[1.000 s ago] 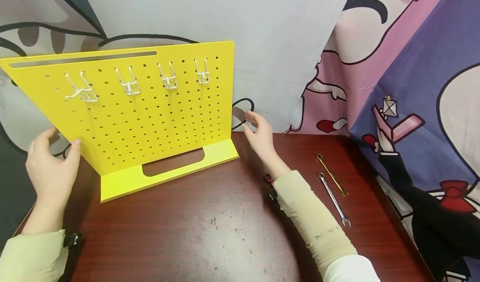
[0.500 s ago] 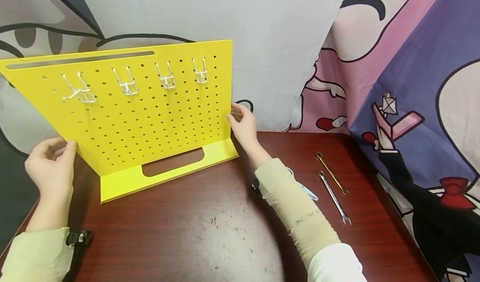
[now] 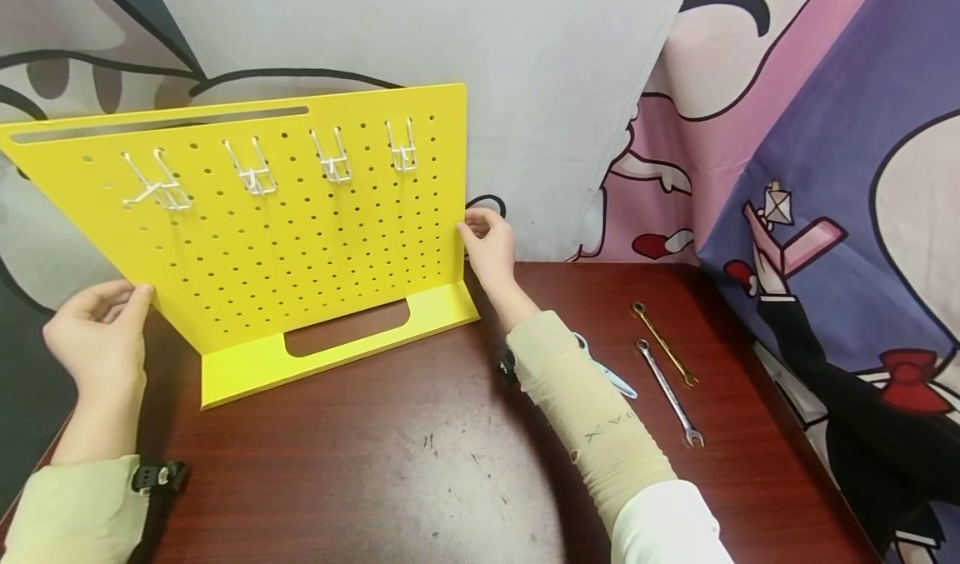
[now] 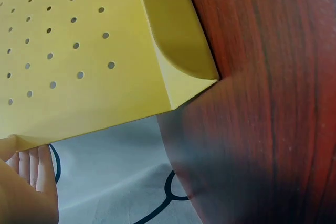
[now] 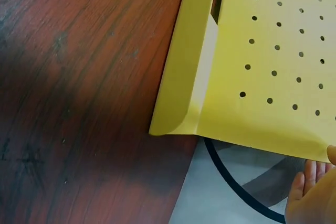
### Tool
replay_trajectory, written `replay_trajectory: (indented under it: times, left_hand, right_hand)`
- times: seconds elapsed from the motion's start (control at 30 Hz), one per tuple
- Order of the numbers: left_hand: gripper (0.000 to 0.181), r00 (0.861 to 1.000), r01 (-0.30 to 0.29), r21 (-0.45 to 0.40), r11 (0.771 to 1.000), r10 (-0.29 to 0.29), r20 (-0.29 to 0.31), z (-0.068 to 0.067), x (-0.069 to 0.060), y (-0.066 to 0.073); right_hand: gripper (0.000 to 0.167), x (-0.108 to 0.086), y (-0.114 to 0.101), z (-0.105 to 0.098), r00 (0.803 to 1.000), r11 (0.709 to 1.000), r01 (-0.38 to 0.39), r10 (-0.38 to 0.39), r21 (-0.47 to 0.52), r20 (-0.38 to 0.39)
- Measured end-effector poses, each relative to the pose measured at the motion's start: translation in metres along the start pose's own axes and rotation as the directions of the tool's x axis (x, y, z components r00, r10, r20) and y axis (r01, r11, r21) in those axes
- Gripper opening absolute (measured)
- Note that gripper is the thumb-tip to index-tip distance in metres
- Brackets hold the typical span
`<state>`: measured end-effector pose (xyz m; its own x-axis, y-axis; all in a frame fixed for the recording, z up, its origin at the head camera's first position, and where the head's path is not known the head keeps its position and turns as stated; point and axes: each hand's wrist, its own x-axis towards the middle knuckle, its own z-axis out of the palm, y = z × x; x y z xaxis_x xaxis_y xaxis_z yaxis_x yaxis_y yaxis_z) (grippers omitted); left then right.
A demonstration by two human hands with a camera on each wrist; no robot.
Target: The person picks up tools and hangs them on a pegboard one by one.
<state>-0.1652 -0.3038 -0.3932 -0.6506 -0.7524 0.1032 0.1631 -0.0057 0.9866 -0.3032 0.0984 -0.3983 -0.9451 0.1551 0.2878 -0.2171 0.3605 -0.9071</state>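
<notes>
A yellow pegboard point(image 3: 300, 239) stands upright on its bent foot, with several white wire hooks point(image 3: 334, 167) along its upper part. The left hand point(image 3: 101, 339) grips its left side edge, thumb on the front and fingers behind, as the left wrist view also shows at the board's edge point(image 4: 94, 103). On the opposite edge the right hand point(image 3: 491, 252) pinches the board at mid height; in the right wrist view that hand point(image 5: 315, 198) has its thumb on the front face and its fingers behind the yellow panel point(image 5: 262, 119).
Right of the right forearm, light-blue-handled scissors or a similar tool point(image 3: 617, 381) lie partly hidden by the sleeve. Beyond are a silver wrench point(image 3: 667, 393) and a gold wrench point(image 3: 663, 343). A printed cloth point(image 3: 540, 114) hangs behind the dark red table point(image 3: 420, 464).
The right hand has moved left onto the board's right edge and taken hold. The left hand has closed on the left edge. The light blue tool has come into view beside the right sleeve.
</notes>
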Motion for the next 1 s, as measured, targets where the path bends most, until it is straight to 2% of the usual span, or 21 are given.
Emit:
replay_trajectory:
  times: [0.2,0.47,0.6,0.7,0.83,1.0]
  left_hand:
    - [0.031,1.000,0.021,0.027,0.999,-0.021,-0.022,-0.002,0.000,0.000]
    - [0.031,0.997,0.074,-0.036,0.997,-0.073,0.027,0.002,0.000,0.007]
    - [0.031,0.995,0.081,0.031,0.996,-0.083,0.047,0.008,-0.002,0.008]
    - [0.031,0.995,0.068,0.131,0.989,-0.077,0.065,0.014,-0.002,0.007]
    - [0.031,0.994,0.013,0.253,0.967,-0.041,0.104,0.027,-0.003,0.002]
    - [0.029,0.986,-0.046,0.320,0.946,-0.008,0.167,0.044,-0.006,-0.002]
  right_hand:
    - [0.019,0.001,0.005,-0.001,1.000,1.000,-0.016,0.016,0.000,-0.009]
    - [0.017,0.001,0.011,-0.010,1.000,1.000,-0.006,0.006,0.022,-0.023]
    - [0.017,0.003,0.015,-0.019,1.000,1.000,-0.005,0.006,0.018,-0.026]
    - [0.018,0.005,0.018,-0.029,0.999,1.000,-0.004,0.005,0.021,-0.034]
    - [0.019,0.006,0.023,-0.044,0.999,1.000,-0.004,0.006,0.031,-0.045]
    - [0.020,0.009,0.032,-0.065,0.998,0.999,-0.005,0.007,0.044,-0.059]
